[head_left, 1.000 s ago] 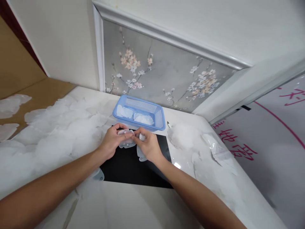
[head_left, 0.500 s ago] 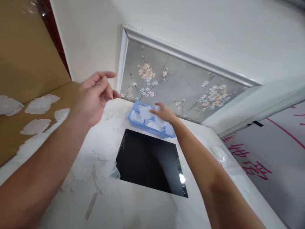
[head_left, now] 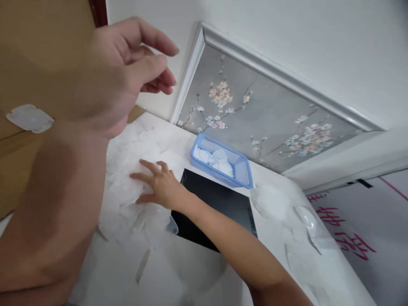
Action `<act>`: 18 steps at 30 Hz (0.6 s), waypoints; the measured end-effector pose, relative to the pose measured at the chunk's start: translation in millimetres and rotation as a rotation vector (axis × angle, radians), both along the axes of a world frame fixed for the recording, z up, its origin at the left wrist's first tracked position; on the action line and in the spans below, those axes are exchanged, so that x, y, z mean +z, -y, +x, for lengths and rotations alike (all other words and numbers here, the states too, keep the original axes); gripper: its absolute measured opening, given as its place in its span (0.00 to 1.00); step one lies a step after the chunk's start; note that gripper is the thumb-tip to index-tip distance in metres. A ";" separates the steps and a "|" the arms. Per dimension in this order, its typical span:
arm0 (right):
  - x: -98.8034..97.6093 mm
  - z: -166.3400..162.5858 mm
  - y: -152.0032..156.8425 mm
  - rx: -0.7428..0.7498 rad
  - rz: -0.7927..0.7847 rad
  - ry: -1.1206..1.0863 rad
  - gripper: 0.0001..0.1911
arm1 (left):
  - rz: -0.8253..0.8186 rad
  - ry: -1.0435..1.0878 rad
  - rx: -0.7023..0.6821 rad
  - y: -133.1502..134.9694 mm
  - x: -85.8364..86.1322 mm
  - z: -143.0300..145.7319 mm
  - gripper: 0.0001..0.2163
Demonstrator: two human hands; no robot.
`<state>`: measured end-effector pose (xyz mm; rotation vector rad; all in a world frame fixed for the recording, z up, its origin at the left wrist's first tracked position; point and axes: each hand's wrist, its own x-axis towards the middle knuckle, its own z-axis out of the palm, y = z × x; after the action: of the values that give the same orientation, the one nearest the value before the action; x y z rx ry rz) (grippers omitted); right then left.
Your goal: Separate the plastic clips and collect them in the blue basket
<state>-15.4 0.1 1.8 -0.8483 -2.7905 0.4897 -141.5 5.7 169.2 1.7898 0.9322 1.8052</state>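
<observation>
My right hand (head_left: pixel 157 185) reaches across to the left and rests with fingers spread flat on a heap of thin translucent white pieces (head_left: pixel 127 170) on the white table. My left hand (head_left: pixel 127 63) is raised close to the camera, fingers loosely apart and holding nothing. A black square mat (head_left: pixel 219 199) lies just right of my right hand. Behind the mat stands a blue plastic basket (head_left: pixel 244 176) with a few of the white pieces in it.
More white pieces and clear wrappers (head_left: pixel 296 216) lie on the table's right side. One white piece (head_left: pixel 30 118) sits on brown cardboard at the left. A flower-patterned panel (head_left: pixel 261 119) backs the table. A white board with red writing (head_left: pixel 353 229) is at the right.
My right hand left the blue basket and swung left onto the heap of white pieces. My left hand rose closer to the camera. The view turned left.
</observation>
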 end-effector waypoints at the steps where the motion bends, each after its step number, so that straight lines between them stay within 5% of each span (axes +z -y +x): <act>1: 1.9 -0.9 -6.5 0.016 0.022 -0.029 0.32 | 0.017 -0.024 -0.022 -0.4 -0.9 2.1 0.05; 5: 24.7 19.1 -33.3 0.014 0.128 -0.148 0.14 | 0.014 -0.087 -0.084 -2.5 -5.5 14.7 0.05; 9: 40.3 72.4 -32.5 -0.135 0.169 -0.056 0.16 | -0.070 -0.210 -0.040 -4.7 -15.6 34.2 0.07; 12: 33.5 126.7 -18.2 -0.186 0.116 0.107 0.14 | -0.167 -0.336 -0.050 -6.5 -24.3 49.6 0.08; 18: 17.1 210.5 14.0 -0.342 0.011 -0.045 0.28 | -0.286 -0.762 -0.116 -12.0 -30.1 61.7 0.10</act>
<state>195.0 -13.8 18.9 -1.2616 -2.5292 0.4268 -79.8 17.7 139.1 2.2985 1.2366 0.8358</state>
